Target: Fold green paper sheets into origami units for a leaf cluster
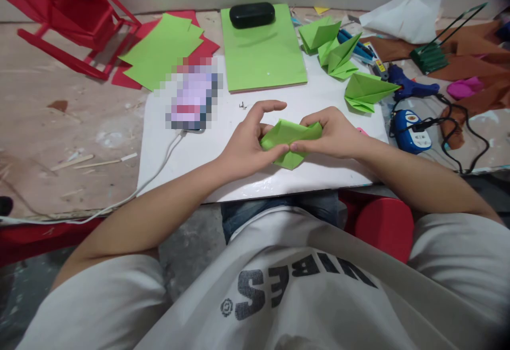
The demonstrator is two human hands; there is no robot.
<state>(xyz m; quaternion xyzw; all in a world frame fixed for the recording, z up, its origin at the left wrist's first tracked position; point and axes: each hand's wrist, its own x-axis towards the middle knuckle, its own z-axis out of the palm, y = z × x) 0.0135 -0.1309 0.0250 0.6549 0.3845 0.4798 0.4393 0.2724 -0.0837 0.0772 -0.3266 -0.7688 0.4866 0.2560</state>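
Observation:
A partly folded piece of green paper (pixel 292 133) is held between my two hands just over the white board (pixel 183 172). My left hand (pixel 249 143) grips its left side, thumb on the near face and index finger raised off the paper. On the other side my right hand (pixel 332 133) pinches it, with the thumb in front and the fingers behind. Both thumb tips almost meet at the paper's middle. Several folded green paper pieces (pixel 368 92) rest beyond my right hand. A stack of green sheets (pixel 263 58) lies at the board's far side.
A black case (pixel 252 15) tops the stack. At left are a phone (pixel 193 97) with a white cable, loose green sheets (pixel 163 50) and a red miniature rocking chair (pixel 79 20). To the right sit a blue glue gun (pixel 412 83) and a blue-white power adapter (pixel 412 132).

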